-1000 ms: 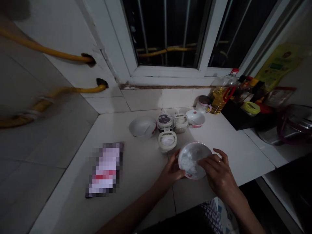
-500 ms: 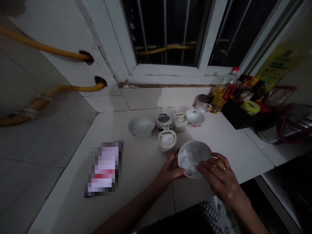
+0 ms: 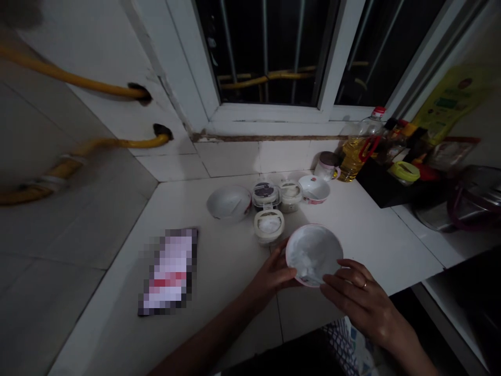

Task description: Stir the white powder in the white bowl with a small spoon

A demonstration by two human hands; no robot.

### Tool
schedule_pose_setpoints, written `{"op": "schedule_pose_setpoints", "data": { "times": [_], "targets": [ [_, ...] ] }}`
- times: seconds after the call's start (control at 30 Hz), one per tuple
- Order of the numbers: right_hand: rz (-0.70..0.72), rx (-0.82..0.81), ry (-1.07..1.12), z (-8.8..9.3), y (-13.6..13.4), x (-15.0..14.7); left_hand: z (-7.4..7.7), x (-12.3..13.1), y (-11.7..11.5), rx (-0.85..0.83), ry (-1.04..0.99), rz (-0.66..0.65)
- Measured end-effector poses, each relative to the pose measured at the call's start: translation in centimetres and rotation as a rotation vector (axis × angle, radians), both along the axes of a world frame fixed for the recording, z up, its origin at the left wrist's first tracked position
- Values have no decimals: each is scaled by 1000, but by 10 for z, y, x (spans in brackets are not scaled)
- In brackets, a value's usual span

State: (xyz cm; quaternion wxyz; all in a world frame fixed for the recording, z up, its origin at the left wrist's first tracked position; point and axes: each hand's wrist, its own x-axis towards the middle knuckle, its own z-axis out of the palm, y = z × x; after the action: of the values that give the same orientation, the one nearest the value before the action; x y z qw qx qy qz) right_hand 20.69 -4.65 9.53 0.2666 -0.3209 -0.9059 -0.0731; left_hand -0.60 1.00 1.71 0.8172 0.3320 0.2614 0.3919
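My left hand [image 3: 277,272] is closed on the left side of a white bowl [image 3: 331,244], thumb over the rim and fingers beneath. The bowl is tilted towards me, and loose white stuff [image 3: 307,258] lies inside. At its near right rim, my right hand [image 3: 354,292] pinches what looks like a pale spoon [image 3: 313,278], mostly hidden by the fingers and dim light. Just beyond the bowl sits a clear-sided tub [image 3: 269,225] with a pale lid.
Behind stand two more tubs [image 3: 266,193], a larger bowl [image 3: 221,201] with a utensil in it, and a small bowl [image 3: 314,189]. A mug-like jar [image 3: 326,166] and an oil bottle [image 3: 354,156] are by the wall. A blurred flat item [image 3: 170,269] lies left.
My right hand has drawn back slightly right and down, from inside the bowl to its near rim. The left hand keeps its hold on the bowl.
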Motion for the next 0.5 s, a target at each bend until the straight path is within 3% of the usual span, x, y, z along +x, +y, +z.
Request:
{"op": "schedule_pose_setpoints", "data": {
  "times": [0.3, 0.5],
  "targets": [
    [-1, 20, -10, 0, 2, 2, -5, 0, 3, -6, 56, 9],
    [-196, 21, 194, -11, 16, 3, -10, 1, 2, 75, 90, 30]
  ]
}}
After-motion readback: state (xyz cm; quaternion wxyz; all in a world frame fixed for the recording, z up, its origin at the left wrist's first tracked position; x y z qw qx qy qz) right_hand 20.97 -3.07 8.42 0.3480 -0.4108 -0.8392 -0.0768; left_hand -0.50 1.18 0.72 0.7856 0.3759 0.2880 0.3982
